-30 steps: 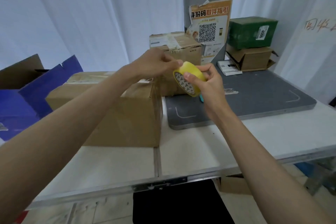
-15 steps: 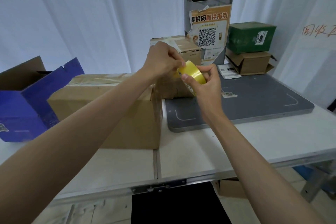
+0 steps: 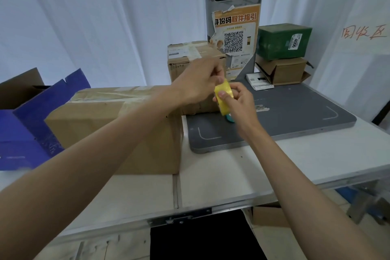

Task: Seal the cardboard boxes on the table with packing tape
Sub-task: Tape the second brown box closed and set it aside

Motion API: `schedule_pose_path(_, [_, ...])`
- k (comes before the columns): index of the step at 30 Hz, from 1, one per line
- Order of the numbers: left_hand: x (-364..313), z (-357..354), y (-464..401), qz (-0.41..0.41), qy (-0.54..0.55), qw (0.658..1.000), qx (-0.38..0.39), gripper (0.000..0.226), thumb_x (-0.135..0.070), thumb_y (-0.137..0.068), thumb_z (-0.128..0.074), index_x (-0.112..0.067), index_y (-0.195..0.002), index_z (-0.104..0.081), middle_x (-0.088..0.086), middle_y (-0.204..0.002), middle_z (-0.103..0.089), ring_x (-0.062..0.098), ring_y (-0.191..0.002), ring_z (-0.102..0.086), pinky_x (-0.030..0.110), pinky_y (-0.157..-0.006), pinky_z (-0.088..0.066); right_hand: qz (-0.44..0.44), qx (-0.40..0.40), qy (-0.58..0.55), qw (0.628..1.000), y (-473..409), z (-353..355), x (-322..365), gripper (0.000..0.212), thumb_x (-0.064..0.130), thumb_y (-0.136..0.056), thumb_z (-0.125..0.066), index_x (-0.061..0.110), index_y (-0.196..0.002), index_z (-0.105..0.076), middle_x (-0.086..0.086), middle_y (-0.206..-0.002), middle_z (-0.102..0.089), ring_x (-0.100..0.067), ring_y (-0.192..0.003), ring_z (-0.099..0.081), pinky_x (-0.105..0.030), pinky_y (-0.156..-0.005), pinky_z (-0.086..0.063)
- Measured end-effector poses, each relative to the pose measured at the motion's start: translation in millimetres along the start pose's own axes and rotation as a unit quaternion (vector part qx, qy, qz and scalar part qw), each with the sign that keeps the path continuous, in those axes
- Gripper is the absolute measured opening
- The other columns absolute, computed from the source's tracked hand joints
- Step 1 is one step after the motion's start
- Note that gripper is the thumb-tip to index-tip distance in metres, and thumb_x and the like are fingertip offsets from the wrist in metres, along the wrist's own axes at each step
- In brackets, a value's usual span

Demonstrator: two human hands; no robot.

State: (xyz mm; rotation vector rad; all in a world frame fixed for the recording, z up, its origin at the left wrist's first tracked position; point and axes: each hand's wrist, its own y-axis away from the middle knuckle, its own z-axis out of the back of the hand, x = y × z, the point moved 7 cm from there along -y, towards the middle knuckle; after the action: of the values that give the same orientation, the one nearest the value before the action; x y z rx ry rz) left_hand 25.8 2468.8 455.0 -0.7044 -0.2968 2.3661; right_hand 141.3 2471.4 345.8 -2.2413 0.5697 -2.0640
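A yellow roll of packing tape (image 3: 224, 97) is held in the air above the table's middle. My right hand (image 3: 239, 101) grips the roll from the right, thumb on its outer face. My left hand (image 3: 200, 81) pinches at the roll's top edge with curled fingers. A large cardboard box (image 3: 109, 124) with tape across its top sits on the table to the left, under my left forearm. A smaller cardboard box (image 3: 190, 59) stands behind my hands, partly hidden by them.
A dark grey pad (image 3: 285, 116) lies on the white table (image 3: 221, 177) to the right, with a teal tool (image 3: 229, 118) on it under my right hand. A blue open box (image 3: 27, 124) is at far left. A green box (image 3: 283, 41) sits stacked on a brown one (image 3: 282, 70) at the back right beside a kiosk post (image 3: 234, 27).
The roll has turned edge-on toward me and dropped slightly. My left hand's fingers have stayed at its top edge. The camera has moved closer to the table.
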Motion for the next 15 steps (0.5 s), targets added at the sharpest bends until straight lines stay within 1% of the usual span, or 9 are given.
schedule_pose_path(2, [-0.9,-4.7,0.9,0.024,0.045,0.999,0.016,0.007,-0.016,-0.1,-0.056,-0.011,-0.097,-0.059,0.005,-0.09,-0.07,0.017,-0.083,-0.066,0.016,-0.072,-0.045,0.028,-0.012,0.008,1.0,0.4,2.8,4.9,0.015,0.008,-0.096,-0.065,0.009,-0.108,-0.055,-0.01,-0.097,-0.076,-0.021,-0.09,-0.075,-0.048,-0.087,-0.056])
schedule_pose_path(3, [2.2,-3.2,0.1,0.048,0.082,0.995,0.011,0.01,-0.02,-0.1,-0.058,-0.011,-0.097,-0.058,0.008,-0.091,-0.072,0.017,-0.084,-0.07,0.021,-0.076,-0.05,0.039,-0.016,0.008,0.999,1.7,3.4,6.5,0.016,0.007,-0.097,-0.064,0.011,-0.106,-0.052,-0.011,-0.099,-0.076,-0.022,-0.092,-0.075,-0.049,-0.09,-0.055])
schedule_pose_path(4, [6.5,-0.7,-1.7,0.071,0.123,0.99,0.004,0.012,-0.024,-0.1,-0.06,-0.013,-0.096,-0.057,0.01,-0.092,-0.073,0.015,-0.082,-0.072,0.025,-0.076,-0.054,0.049,-0.019,0.009,0.999,3.2,4.1,7.4,0.017,0.006,-0.097,-0.064,0.013,-0.105,-0.05,-0.011,-0.1,-0.076,-0.022,-0.094,-0.075,-0.05,-0.092,-0.054])
schedule_pose_path(5, [10.2,2.4,-3.5,0.085,0.151,0.985,-0.001,0.014,-0.026,-0.099,-0.062,-0.015,-0.094,-0.056,0.012,-0.095,-0.073,0.011,-0.078,-0.072,0.024,-0.072,-0.057,0.058,-0.02,0.012,0.998,4.9,4.1,8.0,0.018,0.006,-0.097,-0.063,0.014,-0.104,-0.048,-0.01,-0.101,-0.076,-0.022,-0.095,-0.075,-0.051,-0.094,-0.054])
schedule_pose_path(7, [14.9,8.5,-7.5,0.09,0.158,0.983,-0.007,0.013,-0.024,-0.098,-0.062,-0.017,-0.09,-0.053,0.017,-0.101,-0.073,0.007,-0.073,-0.068,0.019,-0.067,-0.055,0.074,-0.014,0.019,0.997,8.3,2.3,8.9,0.02,0.007,-0.097,-0.064,0.016,-0.104,-0.048,-0.008,-0.1,-0.075,-0.021,-0.095,-0.075,-0.053,-0.095,-0.054])
schedule_pose_path(10, [20.9,10.6,-11.9,0.104,0.166,0.981,-0.011,0.008,-0.014,-0.099,-0.058,-0.016,-0.093,-0.053,0.02,-0.096,-0.071,0.007,-0.07,-0.066,0.018,-0.066,-0.055,0.094,-0.011,0.02,0.995,11.4,-0.2,12.4,0.02,0.007,-0.097,-0.063,0.019,-0.104,-0.049,-0.012,-0.102,-0.074,-0.022,-0.096,-0.075,-0.054,-0.095,-0.054])
schedule_pose_path(11, [22.7,10.6,-12.8,0.11,0.175,0.978,-0.009,0.007,-0.011,-0.099,-0.057,-0.014,-0.094,-0.054,0.018,-0.09,-0.07,0.007,-0.067,-0.065,0.016,-0.063,-0.054,0.101,-0.012,0.02,0.995,11.8,-0.5,14.1,0.021,0.007,-0.097,-0.063,0.02,-0.104,-0.049,-0.013,-0.102,-0.074,-0.022,-0.096,-0.075,-0.053,-0.095,-0.054])
schedule_pose_path(13, [24.8,11.1,-13.2,0.12,0.192,0.974,-0.006,0.003,-0.01,-0.1,-0.055,-0.011,-0.098,-0.054,0.008,-0.079,-0.069,0.007,-0.063,-0.063,0.017,-0.062,-0.053,0.112,-0.012,0.02,0.993,12.1,-1.0,16.4,0.023,0.006,-0.096,-0.063,0.023,-0.102,-0.048,-0.013,-0.099,-0.073,-0.024,-0.096,-0.075,-0.053,-0.095,-0.054])
schedule_pose_path(15, [25.5,11.5,-14.4,0.126,0.195,0.973,0.002,0.002,-0.012,-0.101,-0.055,-0.01,-0.101,-0.053,0.0,-0.075,-0.066,0.01,-0.066,-0.061,0.021,-0.064,-0.054,0.117,-0.006,0.022,0.993,12.1,-2.4,17.0,0.024,0.007,-0.096,-0.063,0.024,-0.102,-0.048,-0.012,-0.097,-0.073,-0.023,-0.096,-0.075,-0.053,-0.096,-0.054])
